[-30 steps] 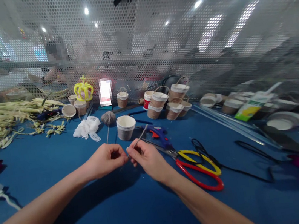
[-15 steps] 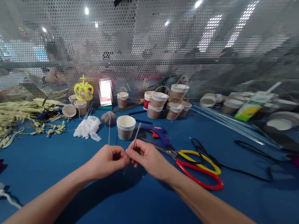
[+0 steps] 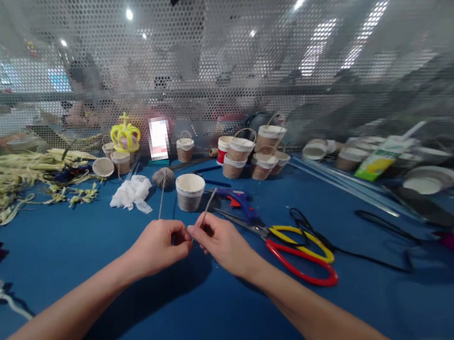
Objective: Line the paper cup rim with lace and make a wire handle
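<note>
My left hand [image 3: 164, 244] and my right hand [image 3: 218, 241] meet fingertip to fingertip above the blue table. Both are closed in a pinch on grey yarn [image 3: 162, 203]. One length runs from the left hand up to a yarn ball [image 3: 163, 179]; a braided or doubled-looking end [image 3: 211, 199] sticks up out of the right hand. The part between the fingers is hidden. Just beyond the hands stands a small pot [image 3: 191, 193], wrapped in brown below a white rim. To the right lie scissors [image 3: 303, 261] with one red and one yellow handle.
Behind the scissors' blades is a blue glue gun [image 3: 235, 197]. Crumpled white cloth [image 3: 132, 194] lies left of the yarn ball. Several small pots with handles [image 3: 242, 147] stand at the back before a perforated metal screen [image 3: 190, 54]. Dried husks [image 3: 14, 173] pile up at the left.
The hands stay together, shifted very slightly left with the view. The right hand's fingers have moved a little, and the yarn end above it leans further right.
</note>
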Tool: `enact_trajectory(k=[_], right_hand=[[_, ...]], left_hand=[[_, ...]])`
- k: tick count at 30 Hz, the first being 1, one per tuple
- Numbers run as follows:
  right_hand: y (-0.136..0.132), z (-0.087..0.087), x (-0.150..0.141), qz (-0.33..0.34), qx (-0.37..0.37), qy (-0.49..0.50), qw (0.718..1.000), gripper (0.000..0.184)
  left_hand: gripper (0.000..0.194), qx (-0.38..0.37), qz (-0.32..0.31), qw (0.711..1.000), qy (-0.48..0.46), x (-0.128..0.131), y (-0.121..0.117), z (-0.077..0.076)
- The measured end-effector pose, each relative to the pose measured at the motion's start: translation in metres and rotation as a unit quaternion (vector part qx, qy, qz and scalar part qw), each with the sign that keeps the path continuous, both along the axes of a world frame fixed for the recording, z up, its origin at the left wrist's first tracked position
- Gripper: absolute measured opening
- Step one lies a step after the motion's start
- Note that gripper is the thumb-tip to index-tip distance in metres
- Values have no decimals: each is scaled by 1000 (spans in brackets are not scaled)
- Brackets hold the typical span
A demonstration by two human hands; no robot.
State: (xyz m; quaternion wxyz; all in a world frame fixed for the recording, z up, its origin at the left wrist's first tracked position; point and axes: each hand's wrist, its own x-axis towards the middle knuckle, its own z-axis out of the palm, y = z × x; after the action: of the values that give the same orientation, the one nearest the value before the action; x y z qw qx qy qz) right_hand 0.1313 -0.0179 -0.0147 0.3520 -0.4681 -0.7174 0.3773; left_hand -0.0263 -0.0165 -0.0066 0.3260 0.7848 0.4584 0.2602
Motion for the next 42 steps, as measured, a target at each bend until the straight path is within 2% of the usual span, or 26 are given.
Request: enact_trajectory(k=[3,6,9,16,23,31,37,42], right_hand=[[0,1,-1,7,-24,25,999,22],[-1,4,0,48,-56,80,994,21],[0,7,2,74,-66,101,990,21],[0,5,2,29,-80,82,993,22],[0,4,2,18,-63,51,997,22],[-1,1,1,-11,-13,13,1000,25],[-2,8,3,65,-52,74,994,22],[-2,9,3,33,-55,62,996,21]], left_hand=[[13,-31,-5,999,-30,1,0,-1],[17,-99,-39,991,-84,0,1,0],[20,-129,-64,983,-112,-2,3,3],[13,-65,-102,991,-54,-8,5,7],[11,-39,-63,997,-27,-8,5,4],[17,-66,-40,994,-75,-2,3,-4],[19,-134,-62,980,-136,-1,2,-3],[17,-137,-60,979,-139,-1,2,2]])
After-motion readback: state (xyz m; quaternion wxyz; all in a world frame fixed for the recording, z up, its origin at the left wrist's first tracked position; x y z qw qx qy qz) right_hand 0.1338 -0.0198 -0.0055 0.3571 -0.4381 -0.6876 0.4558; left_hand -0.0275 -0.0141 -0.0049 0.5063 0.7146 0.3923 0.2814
